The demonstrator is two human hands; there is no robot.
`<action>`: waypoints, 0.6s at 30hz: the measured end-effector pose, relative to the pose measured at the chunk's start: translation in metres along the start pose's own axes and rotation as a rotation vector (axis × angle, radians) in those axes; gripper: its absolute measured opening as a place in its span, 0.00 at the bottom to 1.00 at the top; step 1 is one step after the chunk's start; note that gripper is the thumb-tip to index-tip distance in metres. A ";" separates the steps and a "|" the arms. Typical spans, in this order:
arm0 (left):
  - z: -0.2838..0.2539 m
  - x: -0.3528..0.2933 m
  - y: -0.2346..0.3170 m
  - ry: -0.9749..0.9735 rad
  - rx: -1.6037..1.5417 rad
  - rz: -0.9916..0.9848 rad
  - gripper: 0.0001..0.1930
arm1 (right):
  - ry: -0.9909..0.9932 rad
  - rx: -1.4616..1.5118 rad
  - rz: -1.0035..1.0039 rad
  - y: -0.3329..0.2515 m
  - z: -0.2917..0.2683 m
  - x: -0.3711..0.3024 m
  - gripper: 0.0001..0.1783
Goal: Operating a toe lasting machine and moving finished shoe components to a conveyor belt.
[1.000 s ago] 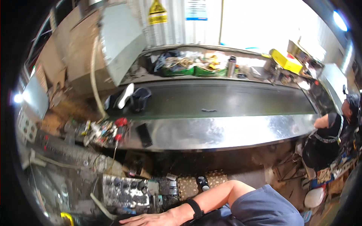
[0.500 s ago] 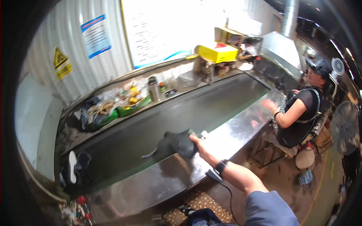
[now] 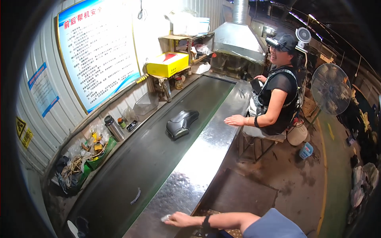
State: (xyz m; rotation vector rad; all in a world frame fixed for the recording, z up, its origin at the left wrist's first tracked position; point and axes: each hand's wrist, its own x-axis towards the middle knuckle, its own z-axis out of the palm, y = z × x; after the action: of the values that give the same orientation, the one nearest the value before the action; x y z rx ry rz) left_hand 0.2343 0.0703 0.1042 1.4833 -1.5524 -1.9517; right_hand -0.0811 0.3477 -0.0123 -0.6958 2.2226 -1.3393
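Glossy black shoe [image 3: 182, 123] has left right hand [image 3: 179, 219] for dull belt [image 3: 147, 162]; hand, grip unclear, is at shiny metal ledge [image 3: 190, 170].

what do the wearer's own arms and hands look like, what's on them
Only the right arm shows. It wears a short, plain blue-grey sleeve, with the forearm bare below it. A dark band circles the wrist, and the right hand is ungloved. The left hand is out of view.
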 end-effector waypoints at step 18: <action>-0.046 0.096 0.019 -0.279 -0.070 0.300 0.23 | 0.117 -0.227 0.564 -0.043 0.023 -0.030 0.22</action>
State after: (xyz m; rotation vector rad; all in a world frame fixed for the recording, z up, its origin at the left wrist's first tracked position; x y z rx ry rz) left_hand 0.2201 -0.0313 0.0704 0.9162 -1.6813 -2.0692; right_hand -0.0353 0.3337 0.0202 -0.0371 2.4321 -0.8726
